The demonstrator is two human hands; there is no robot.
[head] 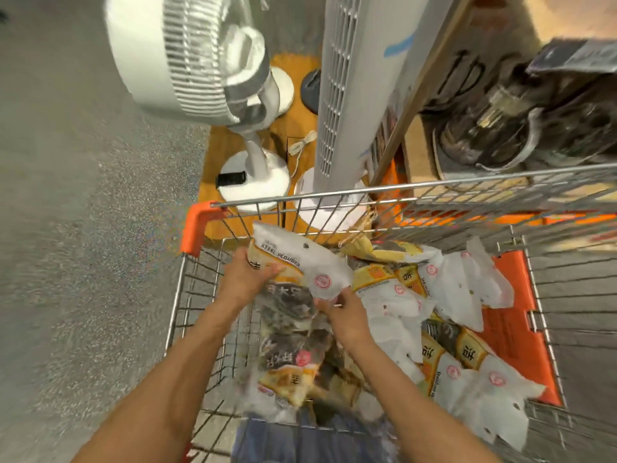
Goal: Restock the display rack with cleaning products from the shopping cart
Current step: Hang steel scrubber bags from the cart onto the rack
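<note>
both hands grip one steel scourer pack (293,262): left hand (245,279) curled round its left edge, right hand (344,315) pinching its lower edge. pack held over shopping cart (334,193), above loose packs (400,295). cart front rim just beside tower fan (344,95); bare floor (83,228) left.
</note>
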